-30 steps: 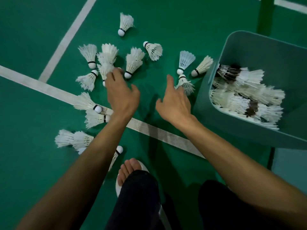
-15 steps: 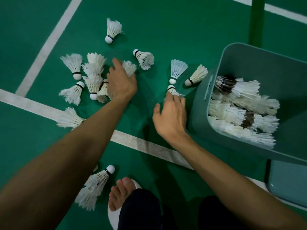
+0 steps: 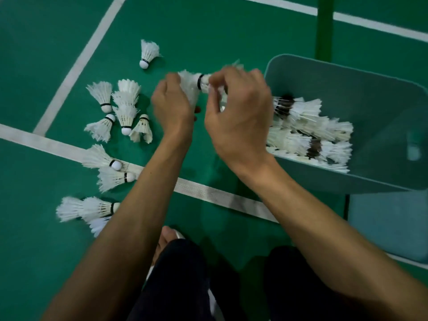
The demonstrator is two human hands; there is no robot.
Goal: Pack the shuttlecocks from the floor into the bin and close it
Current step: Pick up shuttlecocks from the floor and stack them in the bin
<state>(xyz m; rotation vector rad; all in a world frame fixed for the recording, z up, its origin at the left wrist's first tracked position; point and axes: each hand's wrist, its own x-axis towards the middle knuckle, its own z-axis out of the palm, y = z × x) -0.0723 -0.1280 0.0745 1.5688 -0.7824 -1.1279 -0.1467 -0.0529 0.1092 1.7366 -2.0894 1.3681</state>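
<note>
Left hand clamped on white feathered shuttlecock, cork tip rightward; right hand pinching that tip. Smooth grey-green plastic bin holds feathery stacked rows.

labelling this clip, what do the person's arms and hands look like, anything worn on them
Both arms are bare from hand to past the elbow. The left hand and right hand show no gloves, rings, watch or wristband. No sleeves are in view.
</note>
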